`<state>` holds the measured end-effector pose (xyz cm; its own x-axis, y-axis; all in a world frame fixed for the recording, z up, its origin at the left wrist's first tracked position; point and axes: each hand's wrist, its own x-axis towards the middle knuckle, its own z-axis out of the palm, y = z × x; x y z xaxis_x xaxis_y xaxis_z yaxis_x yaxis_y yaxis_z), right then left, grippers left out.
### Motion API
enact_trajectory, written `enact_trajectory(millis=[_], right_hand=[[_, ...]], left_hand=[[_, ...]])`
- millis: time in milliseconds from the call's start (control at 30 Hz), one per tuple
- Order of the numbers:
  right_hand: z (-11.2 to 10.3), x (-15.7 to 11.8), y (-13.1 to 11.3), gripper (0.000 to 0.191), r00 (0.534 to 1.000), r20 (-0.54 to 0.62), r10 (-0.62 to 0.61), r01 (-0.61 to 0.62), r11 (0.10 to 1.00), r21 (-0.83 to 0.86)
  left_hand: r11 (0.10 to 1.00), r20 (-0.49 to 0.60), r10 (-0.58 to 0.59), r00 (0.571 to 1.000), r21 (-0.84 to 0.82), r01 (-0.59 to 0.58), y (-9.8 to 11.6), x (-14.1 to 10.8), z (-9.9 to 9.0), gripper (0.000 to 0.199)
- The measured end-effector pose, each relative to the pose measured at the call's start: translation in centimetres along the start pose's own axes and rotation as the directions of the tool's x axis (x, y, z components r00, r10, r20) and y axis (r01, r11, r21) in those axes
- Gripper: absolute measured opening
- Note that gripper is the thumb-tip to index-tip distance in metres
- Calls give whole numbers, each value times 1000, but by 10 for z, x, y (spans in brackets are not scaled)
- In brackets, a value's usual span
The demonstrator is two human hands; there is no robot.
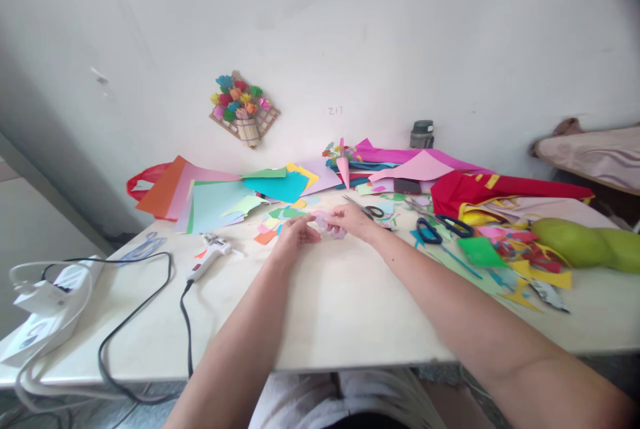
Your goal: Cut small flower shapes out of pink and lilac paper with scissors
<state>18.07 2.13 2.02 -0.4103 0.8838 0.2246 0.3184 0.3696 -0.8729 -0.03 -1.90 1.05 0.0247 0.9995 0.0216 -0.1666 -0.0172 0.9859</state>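
Near the middle of the table, a small pale lilac paper piece point(323, 221) with a rounded, petal-like outline is between my hands. My right hand point(350, 220) pinches its right side between thumb and fingers. From the left, my left hand point(296, 234) has its fingers curled, with the fingertips at the paper's left edge. Part of the paper is hidden by the fingers. Just behind lie small coloured paper cutouts point(283, 214). A pair of dark-handled scissors point(373, 212) rests just beyond my right hand.
A glue gun point(207, 262) with a black cord lies left, near a white power strip point(47, 309). Coloured sheets point(215, 199) and a pink paper cone with flowers point(343, 169) stand behind. Blue-handled scissors point(429, 231), paper scraps and a green object point(575, 242) lie right.
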Motion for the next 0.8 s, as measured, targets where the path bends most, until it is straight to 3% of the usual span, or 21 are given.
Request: enact_trajectory(millis=[200,367,467,567,700,800], right_hand=[[0,-4,-4,25,990,80,112,-128,964,234],[-7,-5,-13,28,984,-1,176,-169,946,275],[-21,-7,-16,31,970,-32,243,-235,960,149],[-35,-10,-16,29,946,16,325,-322,943,-80],[-47,-13,-15,27,898,158,410,-348,883,-314],[-49,-14,-18,24,870,188,456,-334,825,-456]], left_hand=[[991,42,85,995,98,-89,-2,-4,3,33],[987,17,106,994,117,-107,1,-4,3,34],[978,-119,167,979,144,-149,2,0,0,36],[962,-254,213,943,226,-157,1,4,-3,33],[942,-310,266,913,285,-178,-1,7,-7,30],[933,-307,278,910,312,-180,-3,7,-9,29]])
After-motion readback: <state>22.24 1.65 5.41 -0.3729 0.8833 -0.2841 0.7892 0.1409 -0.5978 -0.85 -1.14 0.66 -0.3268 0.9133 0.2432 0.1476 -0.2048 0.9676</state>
